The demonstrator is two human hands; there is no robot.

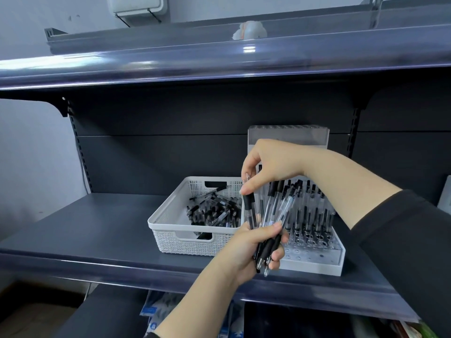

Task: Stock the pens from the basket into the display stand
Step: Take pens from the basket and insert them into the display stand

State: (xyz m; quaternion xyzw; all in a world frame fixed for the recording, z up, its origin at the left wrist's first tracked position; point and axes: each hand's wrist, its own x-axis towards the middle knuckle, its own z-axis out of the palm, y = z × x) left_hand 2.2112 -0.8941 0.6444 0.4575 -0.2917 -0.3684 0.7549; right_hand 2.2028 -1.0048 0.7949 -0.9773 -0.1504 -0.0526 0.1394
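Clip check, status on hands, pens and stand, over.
Left hand grips a bundle of pens. Right hand pinches one pen from it. Display stand part filled, basket still stocked. Nothing blocking.

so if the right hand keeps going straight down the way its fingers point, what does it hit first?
Probably the left hand, which grips a bundle of pens. The right hand pinches one pen whose lower end already sits at that fist. Depth is unclear from one view.

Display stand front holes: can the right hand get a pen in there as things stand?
Probably yes. The right hand already pinches one pen just above the display stand, whose front rows look unfilled. The left hand, gripping the pen bundle, partly crowds the stand's near-left corner.
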